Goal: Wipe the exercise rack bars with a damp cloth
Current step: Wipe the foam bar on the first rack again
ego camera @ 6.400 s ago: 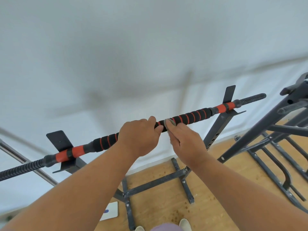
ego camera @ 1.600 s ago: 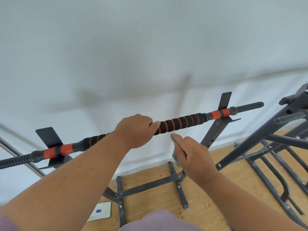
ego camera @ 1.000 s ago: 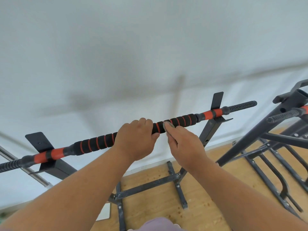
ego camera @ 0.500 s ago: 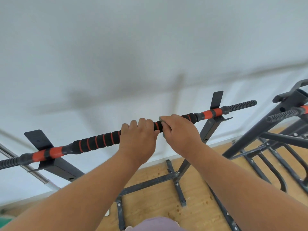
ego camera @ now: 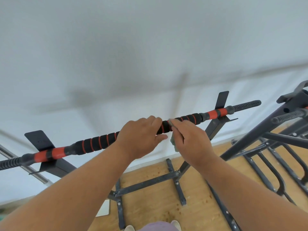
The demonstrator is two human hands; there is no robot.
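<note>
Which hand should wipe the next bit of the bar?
The right hand. It holds the cloth against the bar, while the left hand just grips the bar.

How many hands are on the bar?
2. The left hand grips the bar near its middle; the right hand, just right of it, holds a cloth against the bar.

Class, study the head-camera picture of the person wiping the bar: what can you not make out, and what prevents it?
- Cloth: mostly hidden by the right hand, head view; dampness not visible.
- Bar: left end cut off by the frame edge.
- Bar section under the left hand: covered.
- Second rack: cut off at the right edge.
</note>
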